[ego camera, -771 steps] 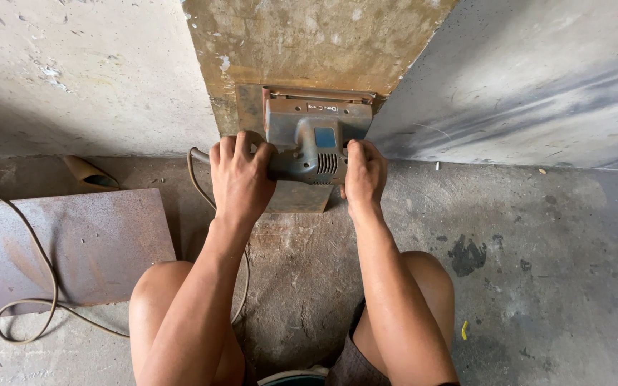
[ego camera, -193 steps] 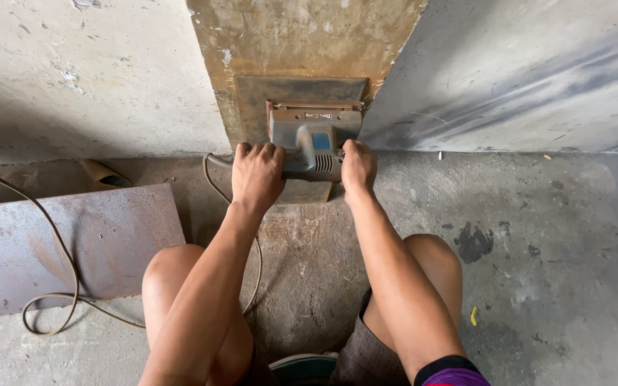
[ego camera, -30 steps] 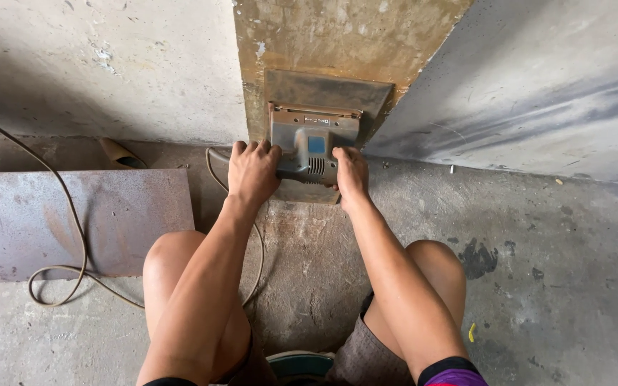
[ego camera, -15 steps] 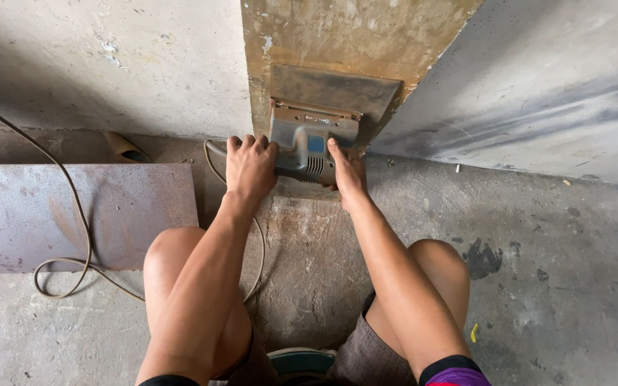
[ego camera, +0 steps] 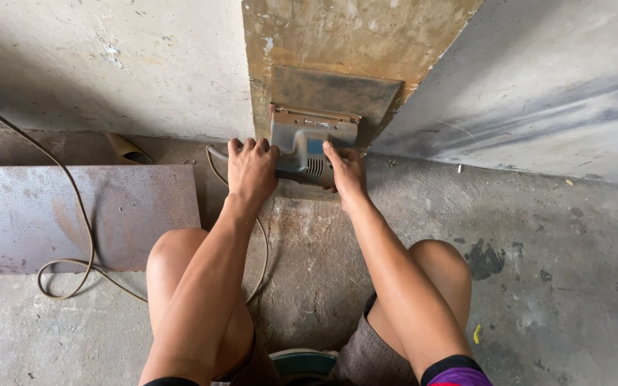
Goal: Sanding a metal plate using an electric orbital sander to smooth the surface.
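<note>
So both my hands are on the sander (ego camera: pixel 307 146) right now. My left hand (ego camera: pixel 250 171) is draped over its left side, fingers curled down over the rear grip, closed on it. My right hand (ego camera: pixel 347 174) is clamped on the right side, thumb lying up along the grey body next to the vent slots, the rest of the fingers wrapped underneath where I can't see them. The sander itself is a grey boxy one with a blue patch on top, sitting flat on a rusty metal plate (ego camera: pixel 352 43) that stretches away from me, right in the middle of a darker rectangular patch on it.

Its power cord (ego camera: pixel 73 207) comes off the left side near my left wrist, loops down by my knee and snakes across a second steel sheet (ego camera: pixel 73 214) lying flat to my left. To the right is a big pale grey sheet (ego camera: pixel 538 86). My bare knees are on either side, squatting on the stained concrete floor (ego camera: pixel 538 286).
</note>
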